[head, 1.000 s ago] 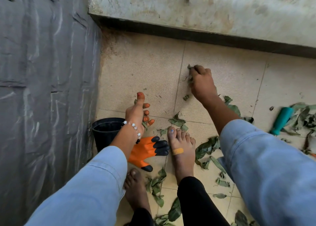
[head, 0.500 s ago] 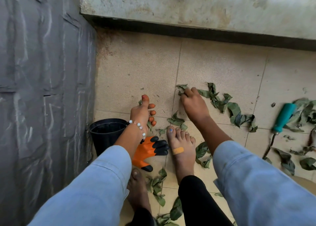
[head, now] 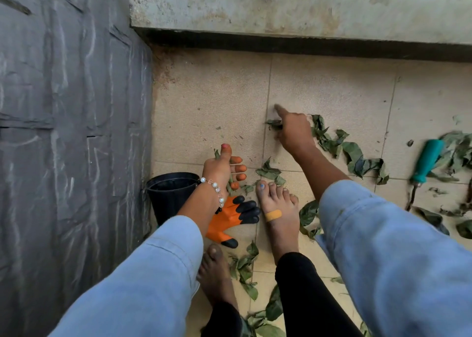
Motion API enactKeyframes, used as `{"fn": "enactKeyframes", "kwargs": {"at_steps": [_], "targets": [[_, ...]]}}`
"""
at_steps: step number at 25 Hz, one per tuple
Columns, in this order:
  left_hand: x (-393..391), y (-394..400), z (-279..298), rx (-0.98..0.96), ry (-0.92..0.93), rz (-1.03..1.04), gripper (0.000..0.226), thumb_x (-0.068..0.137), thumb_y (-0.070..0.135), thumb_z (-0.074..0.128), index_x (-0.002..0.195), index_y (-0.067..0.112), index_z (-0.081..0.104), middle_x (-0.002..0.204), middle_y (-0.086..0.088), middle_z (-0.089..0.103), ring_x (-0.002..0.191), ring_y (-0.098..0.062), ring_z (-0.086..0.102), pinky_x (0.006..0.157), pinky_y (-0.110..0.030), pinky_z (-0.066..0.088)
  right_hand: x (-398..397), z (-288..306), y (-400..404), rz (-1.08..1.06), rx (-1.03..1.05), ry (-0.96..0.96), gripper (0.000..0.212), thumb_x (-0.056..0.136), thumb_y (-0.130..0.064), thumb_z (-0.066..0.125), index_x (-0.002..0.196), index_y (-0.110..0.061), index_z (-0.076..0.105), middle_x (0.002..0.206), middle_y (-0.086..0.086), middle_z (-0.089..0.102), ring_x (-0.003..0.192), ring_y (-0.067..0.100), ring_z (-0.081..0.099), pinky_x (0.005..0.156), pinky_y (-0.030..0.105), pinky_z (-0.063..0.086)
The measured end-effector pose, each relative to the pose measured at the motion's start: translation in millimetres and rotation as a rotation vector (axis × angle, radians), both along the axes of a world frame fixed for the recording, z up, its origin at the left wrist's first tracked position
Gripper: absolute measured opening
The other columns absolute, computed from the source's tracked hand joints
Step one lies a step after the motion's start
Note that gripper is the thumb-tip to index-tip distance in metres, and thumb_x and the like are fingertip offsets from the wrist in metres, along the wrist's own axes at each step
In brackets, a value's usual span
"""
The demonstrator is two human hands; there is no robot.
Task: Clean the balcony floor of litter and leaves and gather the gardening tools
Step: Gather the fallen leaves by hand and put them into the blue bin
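Both hands hang over the tiles (head: 217, 101). My left hand (head: 221, 167) is curled round a few leaf scraps, above the glove (head: 233, 215) and beside the pot (head: 171, 196). My right hand (head: 293, 129) pinches a leaf (head: 274, 123), forefinger out; more leaves (head: 352, 155) and the trowel (head: 426, 161) lie to its right.

Soft even daylight, faint shadows, wide-angle bending at edges, motion blur on right hand (head: 293, 129).
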State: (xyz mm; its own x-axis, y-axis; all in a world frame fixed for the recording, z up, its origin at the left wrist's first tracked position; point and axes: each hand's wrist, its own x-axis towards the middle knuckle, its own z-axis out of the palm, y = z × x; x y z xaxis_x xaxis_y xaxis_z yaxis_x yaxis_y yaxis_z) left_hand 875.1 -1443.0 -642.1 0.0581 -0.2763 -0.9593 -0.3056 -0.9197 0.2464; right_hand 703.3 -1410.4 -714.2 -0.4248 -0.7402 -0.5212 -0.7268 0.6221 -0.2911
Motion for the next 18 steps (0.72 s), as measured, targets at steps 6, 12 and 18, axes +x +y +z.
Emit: {"fn": "enactKeyframes", "kwargs": {"at_steps": [6, 12, 18], "targets": [[21.0, 3.2, -5.4, 0.003, -0.028, 0.012, 0.05, 0.099, 0.05, 0.039, 0.081, 0.008, 0.058, 0.069, -0.008, 0.063, 0.047, -0.015, 0.053, 0.04, -0.019, 0.029, 19.3, -12.0, 18.1, 0.085, -0.024, 0.009, 0.018, 0.085, 0.0, 0.054, 0.094, 0.002, 0.07, 0.093, 0.021, 0.066, 0.087, 0.036, 0.061, 0.068, 0.033, 0.042], [23.5, 14.5, 26.0, 0.048, 0.014, 0.078, 0.052, 0.103, 0.045, 0.031, 0.085, 0.005, 0.06, 0.081, -0.015, 0.067, 0.062, -0.025, 0.064, 0.045, -0.023, 0.046, 53.5, 71.8, 54.5, -0.571, -0.238, -0.648, 0.01, 0.08, -0.01, 0.073, 0.077, -0.02, 0.071, 0.074, 0.0, 0.071, 0.07, 0.009, 0.068, 0.075, 0.031, 0.055], [22.1, 43.8, 76.9, 0.129, 0.029, 0.208, 0.05, 0.1, 0.047, 0.038, 0.088, 0.007, 0.064, 0.091, -0.013, 0.068, 0.076, -0.025, 0.065, 0.073, -0.036, 0.054, 126.4, 196.2, 76.3, 0.109, 0.058, -0.211, 0.034, 0.097, -0.039, 0.036, 0.128, -0.041, 0.051, 0.12, -0.001, 0.063, 0.114, 0.019, 0.055, 0.098, 0.023, 0.029]]}}
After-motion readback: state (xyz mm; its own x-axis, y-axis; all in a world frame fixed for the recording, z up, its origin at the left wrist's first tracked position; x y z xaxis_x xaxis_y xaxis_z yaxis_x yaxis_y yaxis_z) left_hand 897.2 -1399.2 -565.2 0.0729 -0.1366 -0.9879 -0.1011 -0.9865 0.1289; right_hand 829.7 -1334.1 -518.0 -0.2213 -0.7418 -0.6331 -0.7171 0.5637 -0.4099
